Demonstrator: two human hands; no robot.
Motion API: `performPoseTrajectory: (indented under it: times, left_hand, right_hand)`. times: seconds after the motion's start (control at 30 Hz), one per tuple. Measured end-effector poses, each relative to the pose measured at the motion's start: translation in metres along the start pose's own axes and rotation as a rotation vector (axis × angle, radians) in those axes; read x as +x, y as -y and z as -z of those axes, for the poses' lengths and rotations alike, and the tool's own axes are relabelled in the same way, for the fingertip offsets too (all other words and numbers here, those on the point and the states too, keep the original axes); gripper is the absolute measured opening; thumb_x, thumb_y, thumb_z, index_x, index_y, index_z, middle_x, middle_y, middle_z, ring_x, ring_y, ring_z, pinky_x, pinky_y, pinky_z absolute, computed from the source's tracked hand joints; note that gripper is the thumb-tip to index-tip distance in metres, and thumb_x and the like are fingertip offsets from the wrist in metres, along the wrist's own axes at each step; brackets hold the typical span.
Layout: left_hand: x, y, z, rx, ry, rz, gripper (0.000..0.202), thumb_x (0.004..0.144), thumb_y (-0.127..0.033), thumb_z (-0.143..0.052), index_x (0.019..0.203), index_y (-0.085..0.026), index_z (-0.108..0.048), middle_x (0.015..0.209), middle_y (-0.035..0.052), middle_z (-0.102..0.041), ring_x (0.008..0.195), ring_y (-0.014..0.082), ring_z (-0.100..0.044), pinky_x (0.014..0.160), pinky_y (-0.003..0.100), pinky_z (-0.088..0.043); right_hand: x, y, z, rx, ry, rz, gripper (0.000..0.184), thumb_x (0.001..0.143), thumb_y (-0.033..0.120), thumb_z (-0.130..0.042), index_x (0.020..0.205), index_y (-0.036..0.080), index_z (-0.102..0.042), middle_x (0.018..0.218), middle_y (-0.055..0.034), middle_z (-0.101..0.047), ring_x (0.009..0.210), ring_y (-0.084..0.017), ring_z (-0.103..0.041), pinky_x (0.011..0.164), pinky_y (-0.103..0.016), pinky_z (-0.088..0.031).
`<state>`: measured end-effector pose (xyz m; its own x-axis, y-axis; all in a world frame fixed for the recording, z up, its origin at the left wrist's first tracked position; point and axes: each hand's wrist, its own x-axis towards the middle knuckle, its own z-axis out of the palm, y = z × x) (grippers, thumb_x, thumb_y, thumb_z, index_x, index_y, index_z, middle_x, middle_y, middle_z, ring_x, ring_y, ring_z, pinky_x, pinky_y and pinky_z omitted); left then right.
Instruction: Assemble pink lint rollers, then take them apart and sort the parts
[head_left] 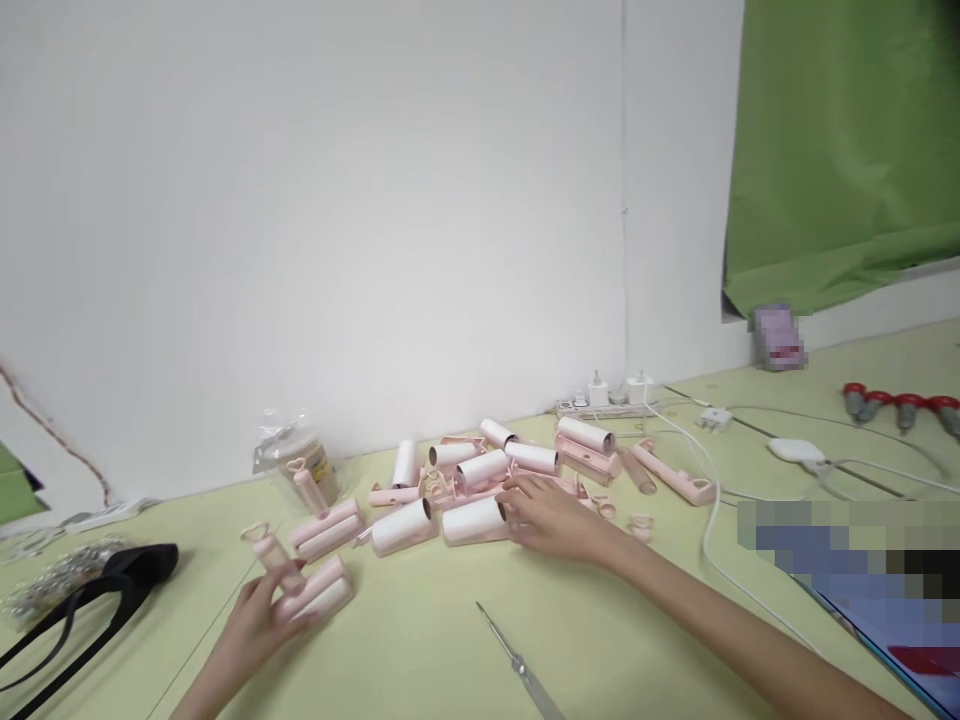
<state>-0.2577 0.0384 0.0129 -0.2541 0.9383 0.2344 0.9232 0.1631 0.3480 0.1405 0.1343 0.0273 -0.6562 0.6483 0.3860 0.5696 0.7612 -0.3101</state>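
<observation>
My left hand (259, 610) is closed around a small pink lint roller (319, 590) with a heart-shaped loop at its handle end, low over the table. Just behind it lies a similar pink lint roller (328, 530), its handle pointing up. My right hand (555, 515) reaches into a heap of parts, fingers bent around the right end of a white paper roll (472, 522). Another white roll (403, 527) lies to the left of that one. Further white rolls (484, 468) and pink handle and cover pieces (585, 460) are piled behind, partly hidden by my right hand.
A pointed metal tool (517, 665) lies in front. At left are black straps (112, 590) and a clear-wrapped bundle (67, 575); a tub in plastic (304, 460) stands behind. Rightward are white cables (709, 530), a power strip (600, 408) and red-grey tools (909, 410).
</observation>
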Motion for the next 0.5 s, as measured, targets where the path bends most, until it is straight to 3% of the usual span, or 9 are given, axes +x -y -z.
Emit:
performPoseTrajectory:
  times: [0.1,0.17,0.27,0.37,0.43,0.5]
  left_hand:
    - [0.015,-0.008,0.001,0.204,0.043,0.066,0.048,0.059,-0.043,-0.050,0.102,-0.021,-0.048,0.115,0.0075,-0.053,0.109,0.0320,-0.041,0.091,0.042,-0.029]
    - [0.021,-0.011,0.003,0.312,0.004,0.112,0.061,0.055,-0.042,-0.053,0.110,-0.017,-0.041,0.118,0.0113,-0.048,0.115,0.0340,-0.034,0.093,0.045,-0.023]
    - [0.016,-0.019,0.004,0.320,-0.227,0.170,0.085,0.053,-0.046,-0.059,0.122,-0.015,-0.022,0.128,0.0134,-0.035,0.121,0.0339,-0.025,0.096,0.045,-0.020]
    - [-0.006,-0.043,-0.009,0.100,-0.428,0.078,0.082,0.062,-0.050,-0.054,0.125,-0.016,-0.013,0.132,0.0138,-0.029,0.123,0.0316,-0.023,0.097,0.045,-0.022]
    - [-0.026,-0.073,-0.026,-0.118,-0.351,-0.027,0.075,0.064,-0.052,-0.053,0.122,-0.015,-0.021,0.123,0.0154,-0.037,0.117,0.0324,-0.033,0.095,0.046,-0.027]
    - [-0.044,-0.112,-0.044,-0.374,-0.132,-0.136,0.062,0.072,-0.051,-0.046,0.120,-0.020,-0.023,0.124,0.0124,-0.035,0.116,0.0282,-0.035,0.094,0.044,-0.030]
  right_hand:
    - [0.018,0.003,-0.023,0.019,0.052,-0.013,0.043,0.061,0.011,-0.060,0.102,0.016,-0.052,0.106,-0.0132,-0.053,0.103,-0.030,-0.044,0.085,-0.041,-0.034]
    - [0.028,0.004,-0.032,0.053,0.057,-0.061,0.038,0.060,0.011,-0.060,0.097,0.015,-0.052,0.103,-0.0140,-0.054,0.099,-0.031,-0.046,0.083,-0.042,-0.034]
    - [0.034,0.005,-0.035,0.147,0.025,-0.143,0.031,0.061,0.013,-0.060,0.091,0.016,-0.051,0.097,-0.0132,-0.055,0.096,-0.031,-0.046,0.081,-0.043,-0.034]
    - [0.027,0.009,-0.028,0.294,-0.043,-0.218,0.030,0.066,0.023,-0.060,0.092,0.018,-0.048,0.095,-0.0102,-0.055,0.093,-0.029,-0.048,0.078,-0.040,-0.037]
    - [0.015,0.013,-0.019,0.425,-0.082,-0.254,0.034,0.074,0.036,-0.054,0.101,0.019,-0.043,0.098,-0.0086,-0.054,0.090,-0.025,-0.052,0.073,-0.036,-0.041]
    - [-0.001,0.018,-0.011,0.555,-0.081,-0.261,0.037,0.084,0.046,-0.036,0.111,0.021,-0.037,0.099,-0.0077,-0.055,0.086,-0.021,-0.055,0.067,-0.030,-0.045]
